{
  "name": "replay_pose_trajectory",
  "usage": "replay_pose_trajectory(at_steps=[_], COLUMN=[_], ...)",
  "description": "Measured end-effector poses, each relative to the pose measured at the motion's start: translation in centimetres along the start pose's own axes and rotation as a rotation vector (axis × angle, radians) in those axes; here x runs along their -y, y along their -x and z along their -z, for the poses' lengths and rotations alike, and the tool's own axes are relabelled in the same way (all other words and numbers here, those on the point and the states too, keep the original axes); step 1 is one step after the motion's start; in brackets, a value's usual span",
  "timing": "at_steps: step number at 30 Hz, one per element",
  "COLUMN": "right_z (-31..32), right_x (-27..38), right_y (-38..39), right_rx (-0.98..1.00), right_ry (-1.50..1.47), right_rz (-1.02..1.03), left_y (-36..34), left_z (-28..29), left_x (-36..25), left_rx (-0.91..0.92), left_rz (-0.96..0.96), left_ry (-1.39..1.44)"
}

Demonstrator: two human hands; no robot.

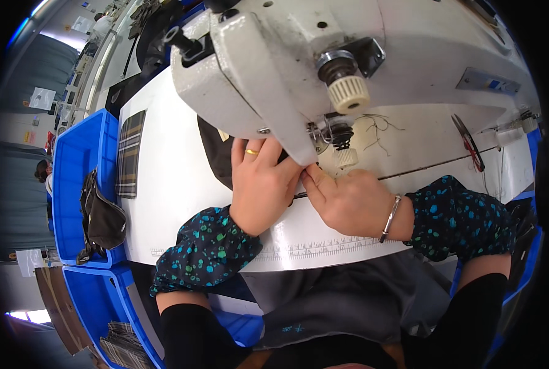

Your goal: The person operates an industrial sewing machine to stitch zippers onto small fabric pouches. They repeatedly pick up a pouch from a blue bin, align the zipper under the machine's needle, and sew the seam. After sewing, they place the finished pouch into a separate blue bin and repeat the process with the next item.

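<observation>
A dark brown fabric piece (216, 154) lies on the white table under the head of a light grey sewing machine (256, 74). My left hand (262, 184), with a gold ring, rests bent over this fabric, its fingertips partly hidden behind the machine head. Close against it, my right hand (351, 200) is closed in a pinch at the fabric's near edge, thumb and forefinger together. The two hands nearly touch just below the machine head. The needle and the fabric right under it cannot be made out.
Red-handled scissors (471, 147) and loose dark threads (377, 132) lie to the right. A plaid fabric piece (130, 154) is at the table's left edge. Blue bins (71, 138) stand left, with a dark fabric item (102, 215) over one. A ruler scale (323, 250) runs along the front.
</observation>
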State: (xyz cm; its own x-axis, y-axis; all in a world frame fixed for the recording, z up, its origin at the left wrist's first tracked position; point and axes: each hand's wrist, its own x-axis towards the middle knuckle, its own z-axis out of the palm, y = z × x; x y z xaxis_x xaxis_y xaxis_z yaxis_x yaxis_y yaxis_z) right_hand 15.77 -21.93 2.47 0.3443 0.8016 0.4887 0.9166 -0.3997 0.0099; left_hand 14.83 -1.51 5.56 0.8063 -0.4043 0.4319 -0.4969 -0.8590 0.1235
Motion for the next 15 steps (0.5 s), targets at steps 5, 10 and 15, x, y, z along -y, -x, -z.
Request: replay_pose_trajectory(at_steps=[5,10,15], right_z=[-0.1,0.0,-0.2], right_x=[-0.2,0.1,0.1], right_y=[0.4,0.4,0.4], right_rx=[-0.016,-0.015,-0.022], right_ry=[-0.010,-0.078,-0.111], right_rz=[0.010,0.027,0.024], left_y=[1.5,2.0,1.9], left_z=[1.4,0.9,0.6], left_x=[-1.4,-0.6,-0.9], left_rx=[0.007,-0.001,-0.021], left_rz=[0.021,-0.085,-0.127], left_ry=[-0.180,-0.151,-0.231])
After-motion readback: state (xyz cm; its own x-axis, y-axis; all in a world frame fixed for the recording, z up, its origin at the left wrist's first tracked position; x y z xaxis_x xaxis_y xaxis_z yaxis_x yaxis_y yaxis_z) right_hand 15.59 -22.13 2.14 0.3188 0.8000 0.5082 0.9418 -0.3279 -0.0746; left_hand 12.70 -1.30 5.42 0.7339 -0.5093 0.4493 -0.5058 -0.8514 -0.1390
